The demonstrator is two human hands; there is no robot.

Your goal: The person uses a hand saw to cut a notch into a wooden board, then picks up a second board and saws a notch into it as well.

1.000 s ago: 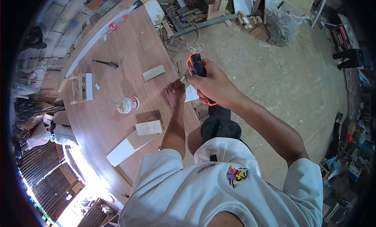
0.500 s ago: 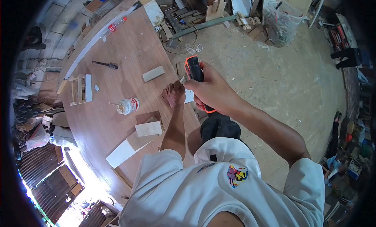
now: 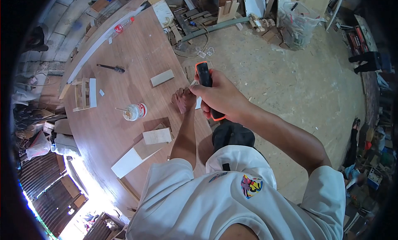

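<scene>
In my right hand is a black tool handle with orange trim, fingers wrapped round it just off the table's edge. The working end of this tool is hidden, so I cannot make out its kind. Close by, my left hand presses down at the edge with bent fingers, gripping a white board. Most of that board is covered by my hands. A pale wooden block lies on the wooden table beyond my left hand.
An open glue jar with a stick stands left of my hand. Nearer me lie white-faced offcuts and a white board piece. Farther off are a screwdriver-like tool, a small wooden frame and a plastic bottle.
My right hand has shifted slightly left with the tool, whose handle has turned a little. My left hand stays in place at the table's edge.
</scene>
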